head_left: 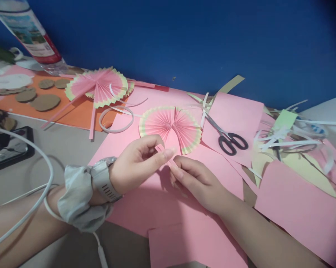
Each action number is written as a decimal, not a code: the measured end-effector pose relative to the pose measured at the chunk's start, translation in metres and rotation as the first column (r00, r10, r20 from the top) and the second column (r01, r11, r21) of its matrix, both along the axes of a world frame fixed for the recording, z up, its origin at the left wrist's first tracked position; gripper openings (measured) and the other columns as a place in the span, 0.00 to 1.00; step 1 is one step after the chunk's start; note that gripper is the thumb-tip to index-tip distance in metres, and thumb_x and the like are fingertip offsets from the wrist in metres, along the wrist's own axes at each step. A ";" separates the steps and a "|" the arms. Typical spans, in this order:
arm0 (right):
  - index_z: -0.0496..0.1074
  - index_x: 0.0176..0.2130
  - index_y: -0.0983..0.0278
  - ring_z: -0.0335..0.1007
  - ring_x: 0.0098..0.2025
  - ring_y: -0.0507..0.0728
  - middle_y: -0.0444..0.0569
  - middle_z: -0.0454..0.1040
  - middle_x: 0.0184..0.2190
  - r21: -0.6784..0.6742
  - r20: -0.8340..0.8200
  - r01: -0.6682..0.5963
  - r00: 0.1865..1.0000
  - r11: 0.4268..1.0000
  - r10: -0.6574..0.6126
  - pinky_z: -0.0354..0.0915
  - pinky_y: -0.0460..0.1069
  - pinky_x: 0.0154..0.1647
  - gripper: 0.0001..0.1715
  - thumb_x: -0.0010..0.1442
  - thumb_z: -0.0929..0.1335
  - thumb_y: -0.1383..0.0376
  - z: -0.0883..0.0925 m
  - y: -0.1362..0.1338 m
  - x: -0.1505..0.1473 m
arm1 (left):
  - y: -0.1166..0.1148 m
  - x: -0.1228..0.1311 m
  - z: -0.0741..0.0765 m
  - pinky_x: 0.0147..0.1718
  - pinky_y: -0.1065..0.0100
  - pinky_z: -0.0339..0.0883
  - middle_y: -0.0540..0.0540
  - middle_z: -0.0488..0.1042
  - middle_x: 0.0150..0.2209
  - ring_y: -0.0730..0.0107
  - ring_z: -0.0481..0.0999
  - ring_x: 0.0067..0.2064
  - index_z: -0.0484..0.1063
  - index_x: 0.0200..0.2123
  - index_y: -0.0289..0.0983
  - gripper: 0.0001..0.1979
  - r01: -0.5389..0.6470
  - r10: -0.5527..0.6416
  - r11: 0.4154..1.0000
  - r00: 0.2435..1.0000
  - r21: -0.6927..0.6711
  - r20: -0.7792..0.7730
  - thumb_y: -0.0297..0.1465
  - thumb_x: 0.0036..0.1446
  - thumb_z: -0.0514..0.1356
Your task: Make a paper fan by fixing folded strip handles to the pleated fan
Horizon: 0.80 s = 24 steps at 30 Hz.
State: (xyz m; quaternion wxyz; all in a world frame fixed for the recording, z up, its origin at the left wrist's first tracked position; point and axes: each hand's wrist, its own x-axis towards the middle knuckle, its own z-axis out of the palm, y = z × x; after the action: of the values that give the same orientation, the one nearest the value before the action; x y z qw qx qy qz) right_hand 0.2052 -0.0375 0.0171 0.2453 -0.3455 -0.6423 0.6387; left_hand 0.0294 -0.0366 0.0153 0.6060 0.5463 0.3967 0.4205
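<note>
On the tabletop (73,149) a big pink sheet (145,201) lies under my hands, with a pleated paper fan (184,128) just beyond them, a second fan (101,85) further left, and scissors (229,141) lying to the right. My left hand (131,167) and right hand (198,182) meet above the sheet. The fingers of both are pinched on a narrow pink strip (159,148), held just in front of the near fan. I judge I am creasing this strip; it calls for a steady pinch at each end so the thin paper stays straight and whole
</note>
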 end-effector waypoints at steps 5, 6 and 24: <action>0.62 0.25 0.65 0.56 0.22 0.47 0.40 0.61 0.20 -0.022 -0.028 -0.013 1.000 1.000 0.012 0.55 0.43 0.23 0.20 0.68 0.60 0.60 -0.001 0.000 0.001 | 0.000 0.000 -0.002 0.20 0.76 0.61 0.55 0.63 0.22 0.80 0.65 0.22 0.64 0.34 0.37 0.08 0.014 -0.015 0.999 0.999 0.038 0.041 0.35 0.62 0.55; 0.62 0.26 0.65 0.56 0.22 0.47 0.40 0.61 0.20 -0.029 -0.036 -0.014 0.999 0.999 0.013 0.54 0.43 0.23 0.20 0.68 0.60 0.61 -0.001 0.000 0.001 | 0.000 0.000 -0.002 0.22 0.75 0.64 0.55 0.65 0.23 0.79 0.67 0.23 0.65 0.35 0.37 0.08 0.011 -0.013 0.999 0.999 0.044 0.048 0.35 0.62 0.55; 0.68 0.30 0.64 0.59 0.23 0.45 0.39 0.61 0.20 -0.048 -0.100 0.020 0.995 0.999 -0.024 0.58 0.40 0.26 0.18 0.69 0.59 0.62 -0.003 -0.001 -0.002 | 0.002 0.000 -0.003 0.22 0.74 0.66 0.53 0.69 0.19 0.78 0.69 0.20 0.65 0.30 0.35 0.12 0.123 -0.117 0.992 0.981 -0.030 0.152 0.38 0.61 0.56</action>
State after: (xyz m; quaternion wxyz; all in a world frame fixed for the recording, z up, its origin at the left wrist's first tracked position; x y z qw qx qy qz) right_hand 0.2032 -0.0387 0.0143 0.2761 -0.3256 -0.6103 0.6673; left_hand 0.0299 -0.0349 0.0121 0.6688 0.5243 0.3245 0.4153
